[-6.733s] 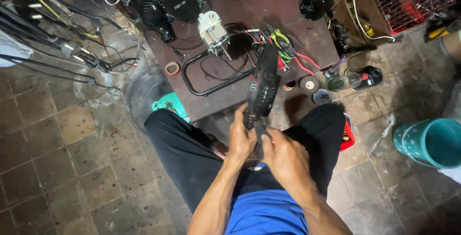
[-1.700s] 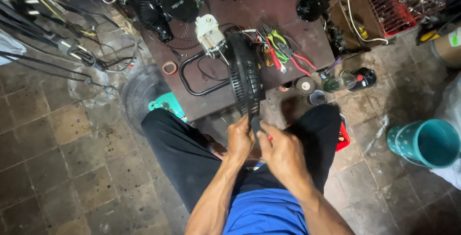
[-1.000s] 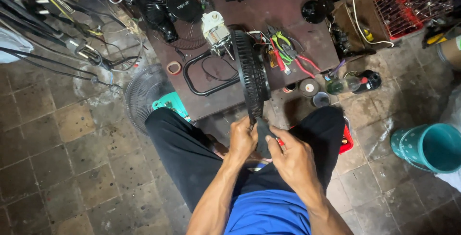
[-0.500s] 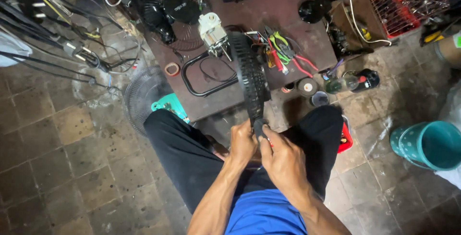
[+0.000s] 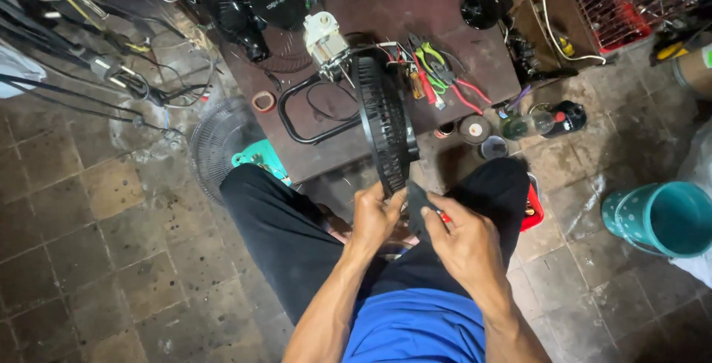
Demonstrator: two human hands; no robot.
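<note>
A round black plastic fan grille (image 5: 382, 122) stands on edge over my lap, its top leaning toward the low dark-red table (image 5: 445, 7). My left hand (image 5: 374, 215) grips its lower rim. My right hand (image 5: 463, 241) is closed on a small black piece with a red bit at the rim's lowest point, right beside the left hand. A white fan motor (image 5: 326, 37) with loose wires lies on the table behind the grille.
Pliers with green and red handles (image 5: 437, 74), a black tube frame (image 5: 297, 111) and another fan guard lie on the table. A wire grille (image 5: 215, 140) leans at its left. Tape rolls and a bottle (image 5: 530, 122) stand on the tiled floor, a teal bucket (image 5: 660, 218) at right.
Over the earlier frames the grille was turned in my hands from flatter to edge-on. In the last half second both hands have stayed at its lower rim.
</note>
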